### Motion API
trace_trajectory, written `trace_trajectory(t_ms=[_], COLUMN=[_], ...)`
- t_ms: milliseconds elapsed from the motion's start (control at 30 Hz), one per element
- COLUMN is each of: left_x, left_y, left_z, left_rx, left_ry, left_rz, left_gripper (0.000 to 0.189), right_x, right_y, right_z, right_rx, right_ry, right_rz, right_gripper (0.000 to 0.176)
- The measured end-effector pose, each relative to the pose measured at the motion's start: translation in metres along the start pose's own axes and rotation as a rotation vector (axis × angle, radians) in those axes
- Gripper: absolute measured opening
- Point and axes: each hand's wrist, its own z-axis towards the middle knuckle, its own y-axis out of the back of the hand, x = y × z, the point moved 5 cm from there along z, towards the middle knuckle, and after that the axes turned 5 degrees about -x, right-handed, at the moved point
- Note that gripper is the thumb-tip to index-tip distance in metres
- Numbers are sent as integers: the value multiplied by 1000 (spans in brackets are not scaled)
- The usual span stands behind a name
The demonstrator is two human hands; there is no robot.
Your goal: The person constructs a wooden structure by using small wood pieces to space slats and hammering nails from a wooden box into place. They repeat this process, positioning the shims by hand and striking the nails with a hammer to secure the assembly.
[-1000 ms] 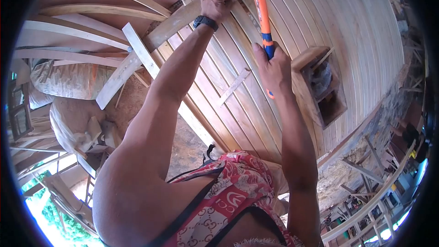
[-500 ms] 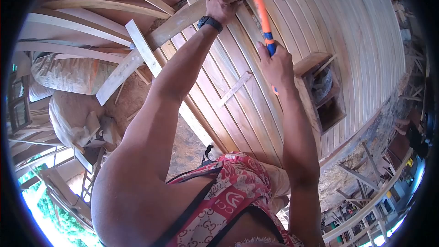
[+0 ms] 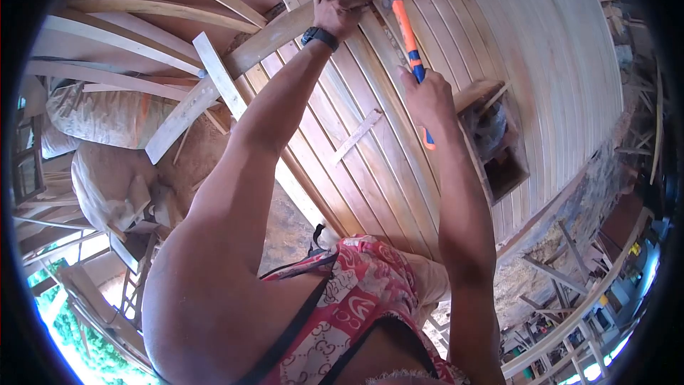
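Note:
My right hand (image 3: 429, 96) is closed around the handle of a claw hammer (image 3: 406, 25) with an orange and blue grip. The dark hammer head is close to the upper edge of a slatted wooden panel (image 3: 399, 164). My left hand (image 3: 336, 16), wearing a dark watch (image 3: 320, 38) at the wrist, grips the long wooden board (image 3: 285, 32) along that edge, left of the hammer head. Its fingertips are partly hidden, and I cannot see whether a nail is between them. A short loose strip of wood (image 3: 358, 138) rests across the slats.
An open wooden box (image 3: 507, 171) with a clear plastic bag inside sits on the panel at right. Curved timbers (image 3: 164, 7) and a crossing plank (image 3: 219, 75) lie at upper left. Stuffed sacks (image 3: 103, 118) stand at left. Scrap wood and sawdust cover the ground at lower right.
The hammer head was blurred by motion near the panel's upper edge and now shows sharper, slightly lower. My left hand stays at the board. The whole view has shifted slightly.

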Motion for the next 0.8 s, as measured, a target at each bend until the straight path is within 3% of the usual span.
trace_trajectory(t_ms=[67,100,167,267,300,333,367,400,467,533,600,667,700,733,800], left_x=[5,7,17,8,14,13,7,-10,-58,-81,-123,-120,-124,-127,-120], left_y=[-8,-11,-16,2,-1,7,23,38,77,81,112,113,116,115,109], left_z=[1,1,2,8,7,2,-3,-10,-53,-131,-184,-213,-211,-210,-201], left_rx=[20,18,106,147,239,235,82,-71,57,460,628,642,656,663,705], left_ry=[10,16,101,48,251,229,59,-108,19,268,269,242,284,278,330], left_rz=[14,7,-73,-50,-182,-178,-118,-65,-14,-106,48,-30,-67,-62,12], left_gripper=[20,20,21,26,27,27,26,26,30,37,52,49,39,39,36], right_x=[-15,-20,-43,-84,-106,-113,-118,-128,-150,-166,-177,-205,-212,-201,-190], right_y=[11,17,12,-10,-24,-24,-23,-23,-39,-47,-56,-84,-91,-82,-61], right_z=[-28,-49,-92,-159,-179,-202,-224,-237,-266,-276,-275,-269,-269,-266,-256], right_rx=[-97,-8,-21,19,44,187,328,308,431,465,388,292,197,196,245], right_ry=[50,-66,-28,15,20,-214,-446,-445,-540,-547,-467,-367,-283,-288,-381], right_rz=[-15,69,105,347,279,400,521,536,787,828,768,696,614,623,348], right_gripper=[52,50,45,38,37,36,35,35,31,27,28,30,34,34,37])
